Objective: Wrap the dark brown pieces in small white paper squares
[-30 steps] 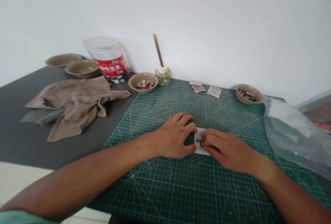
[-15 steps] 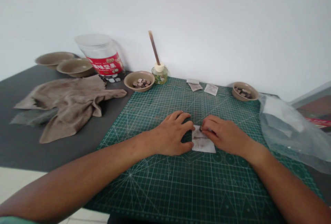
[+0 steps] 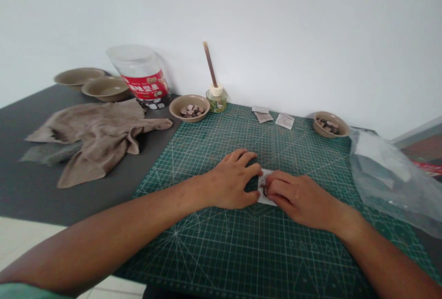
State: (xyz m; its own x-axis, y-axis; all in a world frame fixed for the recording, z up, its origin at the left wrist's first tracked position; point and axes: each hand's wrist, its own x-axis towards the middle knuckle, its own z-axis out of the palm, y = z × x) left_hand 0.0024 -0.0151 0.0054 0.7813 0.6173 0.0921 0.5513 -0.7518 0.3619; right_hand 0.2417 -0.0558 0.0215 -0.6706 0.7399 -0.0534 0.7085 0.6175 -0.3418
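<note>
On the green cutting mat (image 3: pixel 221 253) lies a small white paper (image 3: pixel 264 200) with dark smudges. My left hand (image 3: pixel 235 181) rests at its left edge, fingers spread, index finger and thumb touching the paper's upper and lower left corners. My right hand (image 3: pixel 297 197) is closed in a pinch over the paper's right part, which it covers. A small dark piece (image 3: pixel 265 191) shows at its fingertips, against the paper; its exact kind is too small to make out.
Bowls of small pieces stand at the back left (image 3: pixel 176 105) and right (image 3: pixel 340 126), with a reed diffuser (image 3: pixel 217 101) and several paper squares (image 3: pixel 285 121) between them. A crumpled cloth (image 3: pixel 93 137), jar (image 3: pixel 145 82) and other bowls (image 3: pixel 107 89) are left; a plastic bag (image 3: pixel 386 174) lies right.
My right hand has moved down over the paper with the small dark piece, now hiding more of the paper. My left hand stays at the paper's left edge. The view has shifted slightly.
</note>
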